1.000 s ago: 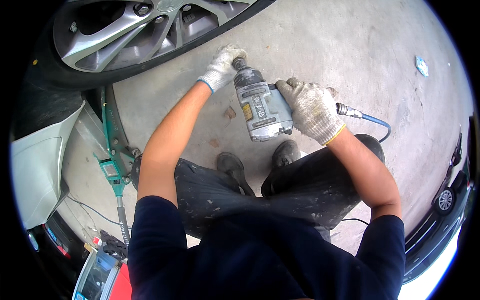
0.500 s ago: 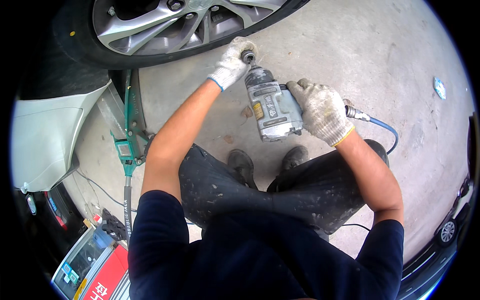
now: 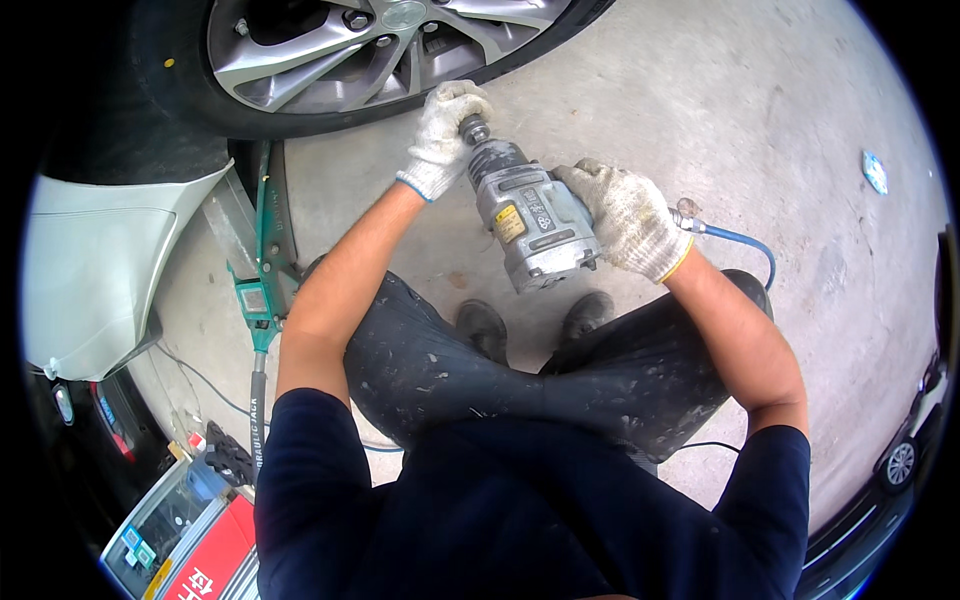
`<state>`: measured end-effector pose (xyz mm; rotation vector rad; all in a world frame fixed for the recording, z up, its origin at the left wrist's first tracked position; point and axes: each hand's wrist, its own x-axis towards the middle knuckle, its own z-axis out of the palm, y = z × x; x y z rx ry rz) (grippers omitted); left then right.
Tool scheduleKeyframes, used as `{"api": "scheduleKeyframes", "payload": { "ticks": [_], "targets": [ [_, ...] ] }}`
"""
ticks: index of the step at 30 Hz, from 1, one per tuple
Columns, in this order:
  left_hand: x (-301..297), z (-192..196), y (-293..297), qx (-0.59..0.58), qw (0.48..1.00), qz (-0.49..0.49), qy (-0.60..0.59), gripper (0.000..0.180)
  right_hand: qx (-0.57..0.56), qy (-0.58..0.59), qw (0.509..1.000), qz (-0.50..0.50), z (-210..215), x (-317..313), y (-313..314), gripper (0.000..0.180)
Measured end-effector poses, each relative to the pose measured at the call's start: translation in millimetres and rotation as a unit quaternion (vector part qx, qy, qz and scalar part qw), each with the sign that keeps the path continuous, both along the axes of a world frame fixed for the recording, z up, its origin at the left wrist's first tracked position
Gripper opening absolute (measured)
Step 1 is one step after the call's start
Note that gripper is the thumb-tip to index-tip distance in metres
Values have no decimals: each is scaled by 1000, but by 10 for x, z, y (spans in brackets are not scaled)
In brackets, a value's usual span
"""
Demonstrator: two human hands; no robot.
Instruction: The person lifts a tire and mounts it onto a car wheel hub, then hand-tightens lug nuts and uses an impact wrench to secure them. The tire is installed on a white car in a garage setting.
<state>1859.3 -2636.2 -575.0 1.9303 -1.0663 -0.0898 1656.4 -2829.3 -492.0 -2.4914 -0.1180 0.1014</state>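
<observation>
My right hand (image 3: 628, 220), in a white knit glove, is wrapped round the handle of a grey air impact wrench (image 3: 536, 222). The wrench points away from me and to the left, toward a car wheel (image 3: 400, 62) with silver spokes. At its nose is a dark metal socket (image 3: 474, 129), gripped by my gloved left hand (image 3: 445, 130). The socket lines up with the wrench's drive end; whether it is fully seated I cannot tell. A blue air hose (image 3: 742, 238) joins the wrench by a metal fitting beside my right wrist.
A green floor jack (image 3: 258, 300) stands at the left, its long handle running toward me. Beyond it is a pale car body panel (image 3: 105, 265). A red and glass cabinet (image 3: 210, 550) is at the lower left, and a dark car (image 3: 880, 490) at the lower right.
The wrench has tilted, its nose swinging left. My left hand and the socket have shifted left and slightly down, and the socket now sits closer in line with the drive end.
</observation>
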Motion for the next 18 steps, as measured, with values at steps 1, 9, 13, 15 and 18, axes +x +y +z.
{"api": "scheduleKeyframes", "payload": {
  "ticks": [1, 9, 13, 15, 18],
  "targets": [
    [-30, 72, 7, -2, 1000, 11, -6, 19, 20, -6, 1000, 0, -5, -12, 0, 44],
    [-55, 441, 86, -66, 997, 33, -40, 23, 167, -46, 985, -12, -76, 40, 105, 48],
    [285, 596, 246, -244, 873, -61, 419, 36, 149, -17, 988, -31, 26, 186, 161, 49],
    [311, 639, 192, -379, 754, -11, 536, 32, 123, -29, 991, -37, 83, 279, 270, 50],
    [221, 732, -9, -197, 758, 182, 595, 25, 29, -28, 997, -70, 26, 441, 496, 51]
  ]
}}
